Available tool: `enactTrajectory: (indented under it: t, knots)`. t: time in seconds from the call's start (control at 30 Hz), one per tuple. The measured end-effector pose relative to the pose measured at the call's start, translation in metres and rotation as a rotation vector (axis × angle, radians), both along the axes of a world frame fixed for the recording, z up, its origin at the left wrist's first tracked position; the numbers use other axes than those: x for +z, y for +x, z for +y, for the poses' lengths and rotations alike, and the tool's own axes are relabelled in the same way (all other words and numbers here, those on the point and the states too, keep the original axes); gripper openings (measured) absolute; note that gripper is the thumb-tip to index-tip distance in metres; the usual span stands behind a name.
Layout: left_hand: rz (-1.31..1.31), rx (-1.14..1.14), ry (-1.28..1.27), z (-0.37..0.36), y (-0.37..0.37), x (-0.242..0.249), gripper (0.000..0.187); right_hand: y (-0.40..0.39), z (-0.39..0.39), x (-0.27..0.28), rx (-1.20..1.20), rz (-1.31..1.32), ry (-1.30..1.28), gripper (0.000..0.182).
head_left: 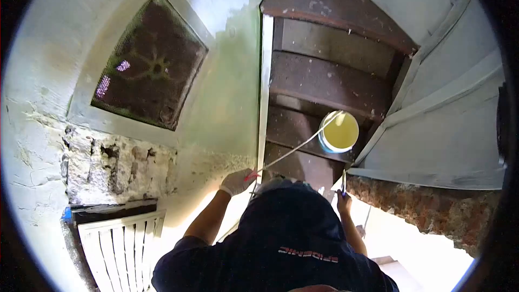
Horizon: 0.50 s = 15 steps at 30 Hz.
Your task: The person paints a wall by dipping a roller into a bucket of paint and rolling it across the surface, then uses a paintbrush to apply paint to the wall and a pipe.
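Observation:
My left hand, in a pale glove, is closed around the red grip of a long-framed paint roller. Its thin white rod runs up and right to a bucket of pale yellow paint. The roller's pale head lies at the bucket's far rim. The bucket rests on a dark wooden step. On the other side, my right hand is closed on a narrow blue-handled tool with a pale, upright end. What kind of tool it is cannot be made out.
Paint-spotted wooden stairs rise ahead between a pale green wall and white panelling. A mesh-covered opening and white slatted louvres are on the left. Rough masonry juts out at right.

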<state>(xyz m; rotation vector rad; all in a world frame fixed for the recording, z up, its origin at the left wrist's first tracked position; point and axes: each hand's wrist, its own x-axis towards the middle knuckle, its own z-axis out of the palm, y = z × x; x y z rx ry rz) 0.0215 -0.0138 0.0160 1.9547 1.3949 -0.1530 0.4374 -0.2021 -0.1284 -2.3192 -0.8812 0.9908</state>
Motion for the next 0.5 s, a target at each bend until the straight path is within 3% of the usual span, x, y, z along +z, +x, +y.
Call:
enactTrajectory:
  t: [0.07, 0.33, 0.4, 0.5]
  knots:
    - [-0.027, 0.021, 0.003, -0.010, -0.007, -0.018, 0.039, 0.000, 0.002, 0.004, -0.003, 0.005, 0.002, 0.037]
    - [0.144, 0.064, -0.115, -0.004, 0.006, 0.011, 0.035, -0.005, 0.005, 0.000, -0.064, 0.053, 0.141, 0.034]
    - [0.043, 0.058, -0.064, -0.005, -0.005, -0.002, 0.033, -0.006, 0.013, 0.007, -0.058, 0.009, 0.024, 0.038]
    - [0.007, 0.071, -0.079, -0.006, -0.010, -0.018, 0.030, -0.005, 0.025, -0.001, -0.023, 0.031, 0.078, 0.041]
